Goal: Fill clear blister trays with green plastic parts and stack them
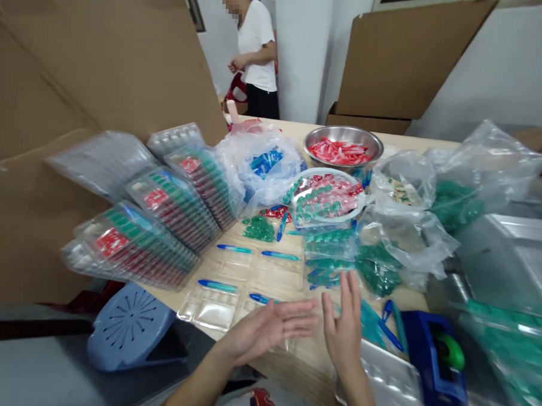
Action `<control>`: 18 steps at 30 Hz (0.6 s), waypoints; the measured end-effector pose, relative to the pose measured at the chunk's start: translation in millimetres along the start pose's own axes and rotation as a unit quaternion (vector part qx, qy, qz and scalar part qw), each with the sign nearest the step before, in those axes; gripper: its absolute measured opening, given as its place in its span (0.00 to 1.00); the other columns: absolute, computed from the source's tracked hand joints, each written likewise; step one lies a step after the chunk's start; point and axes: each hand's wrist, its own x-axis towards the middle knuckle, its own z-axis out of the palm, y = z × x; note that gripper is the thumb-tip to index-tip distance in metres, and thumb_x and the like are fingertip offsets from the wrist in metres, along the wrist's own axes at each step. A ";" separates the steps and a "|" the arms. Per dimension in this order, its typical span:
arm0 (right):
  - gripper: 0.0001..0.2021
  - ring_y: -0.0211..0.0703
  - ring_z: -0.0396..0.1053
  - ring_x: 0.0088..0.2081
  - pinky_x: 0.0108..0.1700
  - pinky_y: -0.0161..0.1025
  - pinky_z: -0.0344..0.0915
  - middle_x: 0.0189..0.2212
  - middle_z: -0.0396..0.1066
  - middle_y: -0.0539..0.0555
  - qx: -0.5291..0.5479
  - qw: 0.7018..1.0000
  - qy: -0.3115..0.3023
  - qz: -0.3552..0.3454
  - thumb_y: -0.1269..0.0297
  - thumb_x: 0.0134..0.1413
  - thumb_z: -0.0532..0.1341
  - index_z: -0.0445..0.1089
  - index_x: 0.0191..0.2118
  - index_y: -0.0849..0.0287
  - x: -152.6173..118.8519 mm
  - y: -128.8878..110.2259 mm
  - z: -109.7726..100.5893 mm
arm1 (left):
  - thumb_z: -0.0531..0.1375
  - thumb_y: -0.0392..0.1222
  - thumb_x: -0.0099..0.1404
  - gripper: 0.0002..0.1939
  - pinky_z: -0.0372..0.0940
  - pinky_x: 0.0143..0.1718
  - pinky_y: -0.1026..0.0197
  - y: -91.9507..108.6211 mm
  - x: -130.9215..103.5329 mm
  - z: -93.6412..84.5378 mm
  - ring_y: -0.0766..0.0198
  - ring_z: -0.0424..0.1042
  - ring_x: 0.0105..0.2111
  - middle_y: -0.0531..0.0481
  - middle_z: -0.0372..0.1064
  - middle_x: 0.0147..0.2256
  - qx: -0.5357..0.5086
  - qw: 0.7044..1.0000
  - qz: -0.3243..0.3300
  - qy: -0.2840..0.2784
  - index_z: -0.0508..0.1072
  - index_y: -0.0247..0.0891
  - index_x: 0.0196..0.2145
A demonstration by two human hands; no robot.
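My left hand (272, 329) is spread with its palm turned up, over the near edge of the table, and holds nothing. To its right my right hand (344, 326) is raised with fingers apart, also holding nothing. The two hands do not touch. Beyond them lie clear plastic trays (215, 305), each with a blue pen (217, 285) in its top slot. A pile of green pieces (258, 228) sits behind the trays. Packs of teal items (328, 271) lie just past my right hand.
Stacked filled trays (138, 245) stand at the left by a cardboard box (56, 68). A metal bowl (343, 146) of red pieces and plastic bags (404, 233) are at the back. A blue tape dispenser (439, 360) sits right. A person (257, 47) stands behind.
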 end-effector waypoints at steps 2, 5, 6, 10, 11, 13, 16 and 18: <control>0.29 0.58 0.54 0.65 0.57 0.63 0.62 0.65 0.52 0.63 0.010 0.999 0.014 0.043 0.61 0.65 0.53 0.45 0.68 0.48 -1.2 8.2 -10.6 | 0.55 0.58 0.67 0.26 0.61 0.54 0.52 7.3 -2.5 -5.2 0.53 0.73 0.50 0.40 0.74 0.50 0.008 1.000 -0.003 -0.014 0.75 0.36 0.51; 0.26 0.57 0.61 0.61 0.53 0.58 0.68 0.63 0.56 0.64 0.039 0.996 0.003 0.079 0.60 0.64 0.54 0.52 0.66 0.50 -9.9 13.2 -20.0 | 0.59 0.50 0.67 0.18 0.64 0.49 0.55 10.1 1.3 -9.5 0.56 0.76 0.43 0.41 0.77 0.45 0.038 0.998 0.007 0.043 0.77 0.37 0.47; 0.25 0.56 0.65 0.59 0.51 0.56 0.70 0.62 0.57 0.64 0.051 0.994 -0.001 0.096 0.60 0.64 0.54 0.53 0.65 0.51 -14.0 13.7 -20.9 | 0.61 0.48 0.66 0.16 0.64 0.48 0.56 9.4 3.4 -9.9 0.57 0.76 0.43 0.41 0.77 0.45 0.057 0.996 0.016 0.074 0.77 0.36 0.46; 0.22 0.50 0.74 0.48 0.43 0.50 0.75 0.58 0.60 0.67 0.098 0.980 -0.013 0.171 0.60 0.64 0.53 0.58 0.62 0.55 -28.7 13.7 -20.2 | 0.64 0.45 0.63 0.13 0.64 0.47 0.56 4.5 7.6 -10.2 0.58 0.76 0.40 0.40 0.77 0.43 0.089 0.987 0.012 0.136 0.78 0.35 0.42; 0.22 0.49 0.75 0.46 0.42 0.49 0.75 0.58 0.60 0.67 0.106 0.978 -0.013 0.181 0.59 0.64 0.53 0.59 0.62 0.56 -31.2 13.7 -20.3 | 0.64 0.45 0.63 0.13 0.64 0.46 0.56 3.1 7.2 -10.1 0.58 0.76 0.39 0.40 0.77 0.42 0.091 0.986 0.003 0.141 0.77 0.34 0.41; 0.20 0.48 0.75 0.44 0.43 0.49 0.75 0.56 0.62 0.66 0.113 0.976 -0.014 0.184 0.59 0.64 0.53 0.61 0.60 0.56 -34.2 14.4 -21.2 | 0.65 0.46 0.62 0.14 0.64 0.46 0.55 -0.2 4.4 -9.7 0.58 0.75 0.38 0.41 0.77 0.41 0.101 0.984 -0.010 0.149 0.77 0.34 0.41; 0.18 0.47 0.75 0.44 0.46 0.50 0.74 0.54 0.65 0.64 0.101 0.979 -0.025 0.177 0.59 0.64 0.54 0.65 0.57 0.57 -35.2 17.8 -24.4 | 0.64 0.49 0.62 0.16 0.65 0.45 0.55 -7.2 -3.4 -7.7 0.58 0.75 0.38 0.41 0.76 0.42 0.155 0.976 -0.034 0.150 0.76 0.34 0.42; 0.17 0.49 0.74 0.47 0.47 0.51 0.73 0.53 0.67 0.63 0.082 0.981 -0.036 0.173 0.58 0.64 0.53 0.67 0.55 0.57 -35.2 21.7 -26.9 | 0.61 0.51 0.64 0.17 0.66 0.46 0.55 -12.7 -10.0 -7.6 0.58 0.75 0.39 0.41 0.76 0.43 0.230 0.961 -0.071 0.136 0.76 0.35 0.43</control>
